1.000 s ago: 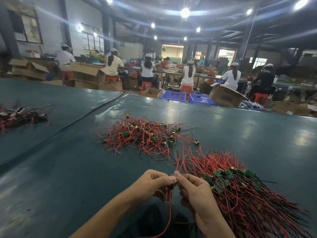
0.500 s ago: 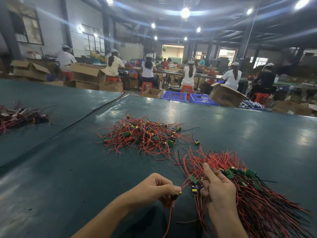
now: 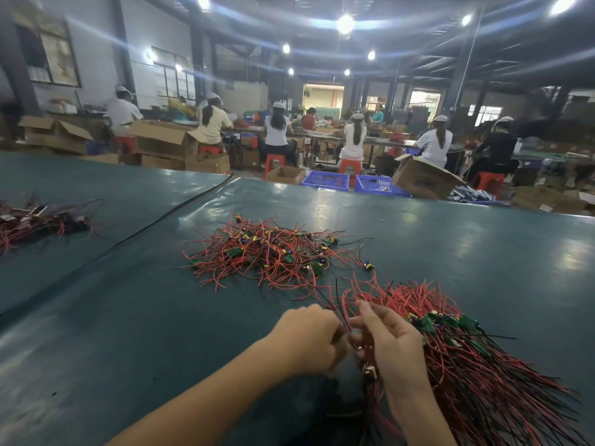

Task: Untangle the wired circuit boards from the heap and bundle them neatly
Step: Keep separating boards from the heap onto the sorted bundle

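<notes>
A tangled heap (image 3: 270,255) of small green circuit boards with red and black wires lies mid-table. To the right spreads an aligned bundle (image 3: 476,368) of the same boards, wires fanned toward the near right. My left hand (image 3: 309,339) and my right hand (image 3: 389,342) meet at the bundle's left edge. Both pinch a wired board (image 3: 369,372) and its wires between them; the board hangs just below my right fingers. Motion blur hides the left fingertips.
The work surface is a dark green table (image 3: 128,333) with a seam running diagonally at the left. Another wire pile (image 3: 35,220) lies far left. Beyond the far edge are blue crates (image 3: 325,181), cardboard boxes (image 3: 421,181) and seated workers.
My left hand has moved up and right to join my right hand at the bundle's edge. My right hand has curled down onto the wires it was reaching over.
</notes>
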{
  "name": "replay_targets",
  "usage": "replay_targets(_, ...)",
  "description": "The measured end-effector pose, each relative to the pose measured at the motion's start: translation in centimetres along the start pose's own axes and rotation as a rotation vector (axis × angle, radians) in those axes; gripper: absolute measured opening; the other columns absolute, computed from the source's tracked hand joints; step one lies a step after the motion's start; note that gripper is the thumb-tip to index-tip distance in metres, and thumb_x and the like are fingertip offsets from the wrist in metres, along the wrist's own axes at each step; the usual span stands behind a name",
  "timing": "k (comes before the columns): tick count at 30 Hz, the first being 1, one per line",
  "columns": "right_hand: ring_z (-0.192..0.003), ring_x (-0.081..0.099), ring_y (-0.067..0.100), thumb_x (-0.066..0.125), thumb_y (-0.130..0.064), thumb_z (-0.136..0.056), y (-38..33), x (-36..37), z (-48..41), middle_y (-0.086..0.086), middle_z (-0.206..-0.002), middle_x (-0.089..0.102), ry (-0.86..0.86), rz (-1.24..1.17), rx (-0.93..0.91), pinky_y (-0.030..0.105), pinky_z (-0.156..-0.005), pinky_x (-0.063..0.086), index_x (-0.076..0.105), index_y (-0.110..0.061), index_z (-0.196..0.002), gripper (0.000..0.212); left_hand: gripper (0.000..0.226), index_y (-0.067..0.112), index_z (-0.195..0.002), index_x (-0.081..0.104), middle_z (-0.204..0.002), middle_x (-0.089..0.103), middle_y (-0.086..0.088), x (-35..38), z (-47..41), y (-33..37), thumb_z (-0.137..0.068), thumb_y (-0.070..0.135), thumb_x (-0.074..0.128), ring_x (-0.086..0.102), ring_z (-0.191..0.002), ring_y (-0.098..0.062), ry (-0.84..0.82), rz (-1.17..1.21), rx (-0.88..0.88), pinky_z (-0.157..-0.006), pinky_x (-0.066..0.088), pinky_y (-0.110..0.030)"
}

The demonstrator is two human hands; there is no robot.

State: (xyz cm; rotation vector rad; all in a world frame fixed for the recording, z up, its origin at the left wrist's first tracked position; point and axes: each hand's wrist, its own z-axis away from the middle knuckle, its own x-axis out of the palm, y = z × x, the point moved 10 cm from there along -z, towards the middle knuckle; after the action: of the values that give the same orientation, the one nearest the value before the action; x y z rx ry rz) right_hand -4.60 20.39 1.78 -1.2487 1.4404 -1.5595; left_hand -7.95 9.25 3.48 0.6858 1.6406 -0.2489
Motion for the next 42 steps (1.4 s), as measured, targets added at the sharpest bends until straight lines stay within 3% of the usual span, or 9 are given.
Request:
replay_targets(6, -0.054, 0.061, 0.006, 0.064, -0.010, -0.092, 2.1, 2.8, 0.2, 0.000, -0.064, 0.069, -0.150, 0.227, 0.010, 0.017, -0.048, 0.046, 0.068, -0.013, -0.084, 0.009, 0.024, 0.019, -0.108, 0.063, -0.107, 0.063, 0.001, -3.3, -1.9, -9.5, -0.092, 0.032, 0.051, 0.055, -0.102, -0.018, 0.300, 0.049, -0.209, -0.088, 0.048, -0.033)
replay_targets(10, -0.054, 0.061, 0.006, 0.062, -0.010, -0.093, 3.1, 3.0, 0.0, -0.003, -0.064, 0.068, -0.207, 0.303, 0.065, 0.015, -0.049, 0.044, 0.067, -0.015, -0.085, 0.011, 0.043, 0.019, -0.134, 0.049, -0.138, 0.045, -0.006, -1.2, -3.4, -15.6, -0.093, 0.034, 0.051, 0.040, -0.126, -0.024, 0.174, -0.032, -0.401, -0.104, 0.038, -0.040)
replay_targets(13, -0.055, 0.061, 0.006, 0.061, -0.013, -0.094, 3.2, 2.9, -0.1, -0.003, -0.068, 0.068, -0.216, 0.327, 0.075, 0.017, -0.052, 0.046, 0.066, -0.016, -0.087, 0.010, 0.049, 0.022, -0.139, 0.044, -0.144, 0.041, -0.006, 0.9, -4.3, -17.0, -0.094, 0.040, 0.050, 0.037, -0.132, -0.027, 0.044, -0.054, -0.427, -0.108, 0.032, -0.046)
replay_targets(20, -0.054, 0.060, 0.003, 0.061, -0.013, -0.095, 3.5, 2.8, -0.4, 0.000, -0.071, 0.068, -0.225, 0.332, 0.079, 0.018, -0.053, 0.047, 0.067, -0.015, -0.089, 0.009, 0.048, 0.020, -0.117, 0.063, -0.116, 0.065, 0.001, -0.5, -4.9, -18.7, -0.091, 0.059, 0.049, 0.054, -0.114, -0.023, 0.262, 0.122, -0.605, -0.100, 0.037, -0.044)
replay_targets(26, -0.056, 0.059, 0.006, 0.062, -0.014, -0.094, 4.0, 2.7, -0.7, 0.002, -0.073, 0.068, -0.222, 0.323, 0.090, 0.021, -0.056, 0.047, 0.067, -0.015, -0.089, 0.008, 0.023, 0.022, -0.095, 0.070, -0.103, 0.069, 0.004, -1.1, -5.0, -18.7, -0.095, 0.039, 0.055, 0.059, -0.102, -0.021, 0.334, 0.181, -0.598, -0.101, 0.032, -0.043)
replay_targets(31, -0.057, 0.060, 0.007, 0.062, -0.015, -0.094, 4.1, 2.7, -0.7, 0.003, -0.074, 0.068, -0.225, 0.330, 0.090, 0.024, -0.059, 0.048, 0.067, -0.015, -0.090, 0.007, 0.020, 0.024, -0.074, 0.057, -0.095, 0.058, -0.001, -1.7, -4.7, -18.3, -0.092, 0.032, 0.056, 0.055, -0.091, -0.023, 0.416, 0.340, -0.570, -0.093, 0.039, -0.040)
replay_targets(36, -0.060, 0.061, 0.007, 0.062, -0.017, -0.094, 4.1, 2.6, -0.7, 0.001, -0.075, 0.069, -0.225, 0.360, 0.081, 0.024, -0.061, 0.049, 0.067, -0.017, -0.089, 0.007, 0.029, 0.010, -0.067, 0.050, -0.073, 0.054, -0.004, -2.4, -4.4, -18.1, -0.093, 0.022, 0.052, 0.048, -0.067, -0.018, 0.545, 0.730, -0.576, -0.069, 0.038, -0.033)
replay_targets(40, -0.061, 0.062, 0.007, 0.062, -0.018, -0.094, 4.2, 2.5, -0.7, 0.002, -0.077, 0.069, -0.227, 0.377, 0.077, 0.025, -0.063, 0.051, 0.067, -0.018, -0.090, 0.006, 0.023, 0.004, -0.079, 0.057, -0.081, 0.062, -0.016, -3.6, -4.5, -17.5, -0.095, 0.020, 0.050, 0.057, -0.080, -0.025, 0.609, 0.893, -0.554, -0.075, 0.046, -0.040)
replay_targets(42, -0.060, 0.061, 0.007, 0.062, -0.018, -0.094, 4.2, 2.5, -0.7, 0.002, -0.077, 0.069, -0.227, 0.380, 0.079, 0.026, -0.064, 0.051, 0.067, -0.018, -0.091, 0.006, 0.023, 0.006, -0.081, 0.056, -0.076, 0.060, -0.009, -4.2, -4.6, -17.2, -0.096, 0.021, 0.049, 0.061, -0.082, -0.025, 0.622, 0.925, -0.538, -0.072, 0.045, -0.038)
